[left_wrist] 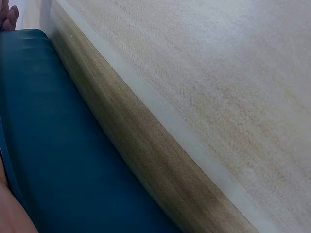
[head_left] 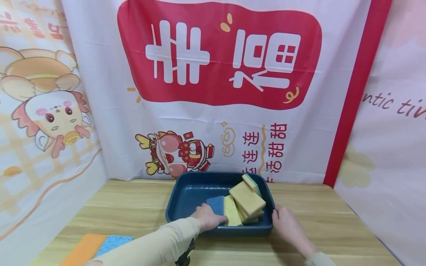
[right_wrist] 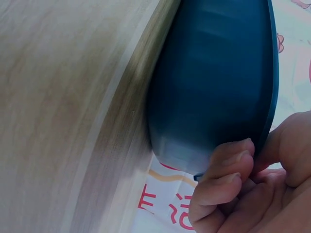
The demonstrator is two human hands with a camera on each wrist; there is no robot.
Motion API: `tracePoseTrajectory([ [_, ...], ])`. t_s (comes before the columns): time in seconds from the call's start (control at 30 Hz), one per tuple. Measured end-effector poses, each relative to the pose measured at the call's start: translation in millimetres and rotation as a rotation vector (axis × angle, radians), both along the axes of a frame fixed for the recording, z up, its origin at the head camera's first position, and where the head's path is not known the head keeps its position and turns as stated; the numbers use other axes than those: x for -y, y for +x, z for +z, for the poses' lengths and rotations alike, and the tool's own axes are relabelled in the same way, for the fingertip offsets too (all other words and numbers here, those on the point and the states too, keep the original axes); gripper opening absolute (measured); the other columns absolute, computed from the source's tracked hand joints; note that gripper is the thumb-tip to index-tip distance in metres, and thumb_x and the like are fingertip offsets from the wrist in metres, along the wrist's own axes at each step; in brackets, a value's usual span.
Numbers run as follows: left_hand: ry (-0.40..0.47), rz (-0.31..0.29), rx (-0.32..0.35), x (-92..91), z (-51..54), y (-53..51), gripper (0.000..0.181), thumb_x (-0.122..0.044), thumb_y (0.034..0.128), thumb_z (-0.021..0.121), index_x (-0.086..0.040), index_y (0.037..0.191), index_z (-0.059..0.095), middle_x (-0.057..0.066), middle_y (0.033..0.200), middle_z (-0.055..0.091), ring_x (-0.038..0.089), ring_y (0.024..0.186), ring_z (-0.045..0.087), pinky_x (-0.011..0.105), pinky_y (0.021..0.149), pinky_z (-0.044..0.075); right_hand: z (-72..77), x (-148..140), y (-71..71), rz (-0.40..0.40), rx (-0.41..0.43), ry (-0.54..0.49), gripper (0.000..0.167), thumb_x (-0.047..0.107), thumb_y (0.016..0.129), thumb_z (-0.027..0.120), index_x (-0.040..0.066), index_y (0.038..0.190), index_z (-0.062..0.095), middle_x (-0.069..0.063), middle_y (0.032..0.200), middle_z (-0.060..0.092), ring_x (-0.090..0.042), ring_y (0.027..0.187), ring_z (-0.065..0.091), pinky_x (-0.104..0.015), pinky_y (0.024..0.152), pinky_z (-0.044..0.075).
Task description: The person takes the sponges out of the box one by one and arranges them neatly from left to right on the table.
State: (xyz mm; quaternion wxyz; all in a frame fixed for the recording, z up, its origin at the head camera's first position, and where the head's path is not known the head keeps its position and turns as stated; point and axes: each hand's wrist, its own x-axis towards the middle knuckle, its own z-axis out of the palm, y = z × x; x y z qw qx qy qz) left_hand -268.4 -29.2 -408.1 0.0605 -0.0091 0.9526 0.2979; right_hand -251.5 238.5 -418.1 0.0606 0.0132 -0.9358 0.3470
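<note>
A dark blue tray (head_left: 189, 184) holds a blue sponge (head_left: 216, 204), a yellow sponge (head_left: 232, 212) beside it, and a leaning pile of beige sponges (head_left: 247, 197) at the right. My left hand (head_left: 207, 218) reaches over the front rim and grips the blue sponge, thumb towards the yellow one; only a sliver of the hand (left_wrist: 13, 213) shows in the left wrist view. At the tray's right wall, my right hand (head_left: 288, 226) pinches the rim. The right wrist view shows this hand (right_wrist: 257, 184) with thumb and curled fingers at the tray's corner (right_wrist: 214, 87).
On the wooden table (head_left: 316, 210), an orange sponge (head_left: 84, 247) and a light blue one (head_left: 114, 242) lie at the front left, partly behind my left sleeve. A black object (head_left: 183, 258) is under my left forearm. Printed cloth (head_left: 299, 147) hangs behind the table.
</note>
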Motion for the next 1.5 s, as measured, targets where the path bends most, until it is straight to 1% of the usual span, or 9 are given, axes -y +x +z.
tracePoseTrajectory([
  [0.1,-0.003,-0.009,0.001,-1.6,-1.0,0.1,0.092,-0.053,0.075,0.077,0.014,0.13,0.045,0.029,0.118,0.052,0.043,0.109,0.052,0.057,0.092,0.044,-1.7,-1.6,0.0,-0.004,0.008,0.006,0.026,0.005,0.099,0.041,-0.01,0.105,0.062,-0.007,0.064,0.049,-0.017,0.051,0.05,-0.031,0.045,0.044],
  [0.2,0.0,-0.012,0.002,-3.0,-0.5,-0.4,0.092,-0.052,0.0749,0.078,0.014,0.13,0.045,0.029,0.118,0.052,0.043,0.109,0.052,0.057,0.092,0.044,-2.3,-2.5,0.0,0.001,-0.004,0.011,0.024,0.004,0.099,0.042,-0.009,0.101,0.062,-0.007,0.064,0.049,-0.017,0.051,0.049,-0.031,0.045,0.044],
  [0.33,0.004,-0.009,0.005,-3.1,1.1,-1.4,0.092,-0.052,0.0739,0.078,0.013,0.13,0.045,0.028,0.116,0.052,0.041,0.107,0.053,0.056,0.091,0.044,-1.5,-2.7,-0.3,0.004,-0.015,0.008,0.027,0.004,0.099,0.041,-0.012,0.107,0.062,-0.006,0.063,0.049,-0.017,0.05,0.049,-0.031,0.043,0.043],
  [0.43,0.007,-0.008,0.006,-1.8,1.3,-1.8,0.091,-0.052,0.0733,0.078,0.013,0.129,0.046,0.027,0.115,0.053,0.041,0.106,0.053,0.056,0.091,0.044,0.2,-1.7,-0.7,0.007,-0.01,0.008,0.028,0.004,0.099,0.041,-0.011,0.108,0.062,-0.006,0.063,0.049,-0.017,0.05,0.048,-0.03,0.043,0.042],
  [0.63,0.008,-0.002,0.014,0.2,1.1,-3.0,0.092,-0.053,0.0731,0.078,0.013,0.129,0.047,0.027,0.116,0.053,0.041,0.106,0.053,0.055,0.091,0.044,4.7,-1.2,-0.2,0.03,-0.031,0.02,0.023,0.003,0.098,0.043,-0.002,0.085,0.061,-0.004,0.061,0.047,-0.016,0.05,0.047,-0.03,0.043,0.04],
  [0.8,0.005,-0.013,0.009,-0.8,0.5,-3.6,0.092,-0.054,0.0733,0.077,0.013,0.129,0.047,0.028,0.118,0.053,0.042,0.107,0.053,0.055,0.091,0.044,7.3,-1.9,0.4,0.018,-0.019,0.006,0.023,0.003,0.098,0.043,0.0,0.084,0.06,-0.004,0.06,0.047,-0.015,0.049,0.046,-0.029,0.043,0.04],
  [1.0,0.001,-0.013,-0.007,0.7,0.2,-2.6,0.089,-0.051,0.0743,0.078,0.013,0.128,0.048,0.028,0.117,0.053,0.043,0.106,0.054,0.056,0.09,0.045,8.5,0.0,-0.9,0.031,-0.033,0.04,0.023,0.003,0.097,0.046,0.002,0.079,0.059,-0.002,0.058,0.044,-0.015,0.049,0.045,-0.03,0.045,0.039],
  [1.3,0.002,-0.018,-0.018,1.2,0.9,-0.8,0.087,-0.051,0.0736,0.078,0.012,0.126,0.049,0.027,0.112,0.054,0.041,0.102,0.055,0.055,0.089,0.045,9.5,0.5,-1.1,0.037,0.027,0.04,0.023,0.002,0.098,0.043,0.0,0.084,0.061,-0.004,0.061,0.047,-0.016,0.05,0.046,-0.03,0.045,0.04],
  [1.5,0.003,-0.012,-0.055,1.9,-0.4,-1.5,0.09,-0.054,0.0701,0.079,0.009,0.129,0.049,0.027,0.113,0.053,0.043,0.102,0.055,0.057,0.088,0.045,9.4,1.6,-0.9,0.026,0.048,0.038,0.023,0.002,0.098,0.042,-0.002,0.087,0.062,-0.005,0.062,0.05,-0.016,0.05,0.049,-0.03,0.045,0.043],
])
